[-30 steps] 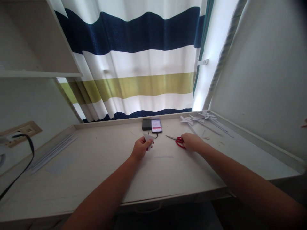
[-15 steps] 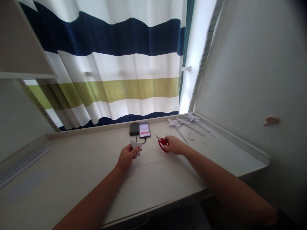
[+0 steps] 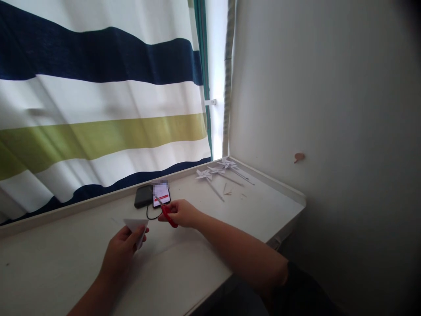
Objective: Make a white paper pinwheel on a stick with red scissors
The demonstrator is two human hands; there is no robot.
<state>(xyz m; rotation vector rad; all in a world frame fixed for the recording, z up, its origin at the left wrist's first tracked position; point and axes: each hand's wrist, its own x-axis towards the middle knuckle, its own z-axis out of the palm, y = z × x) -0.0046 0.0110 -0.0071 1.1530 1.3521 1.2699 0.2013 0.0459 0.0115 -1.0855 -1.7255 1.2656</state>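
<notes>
- Paper (image 3: 134,224) in the left hand (image 3: 122,246), left of the scissors (image 3: 168,215) in the right hand (image 3: 184,214)
- Beyond both hands — phone (image 3: 163,199) on the desk (image 3: 66,254), case (image 3: 143,196) just to its left, cable (image 3: 148,213) on its near side
- Right of the phone, near the desk's far right corner, three pinwheels (image 3: 216,170), scraps (image 3: 228,192) near their sticks
- Curtain (image 3: 98,101) behind the desk, wall (image 3: 329,87) along its right side — a hook (image 3: 299,156) on it

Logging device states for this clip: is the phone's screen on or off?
On: the phone has a lit screen, whitish with a red bar.
</notes>
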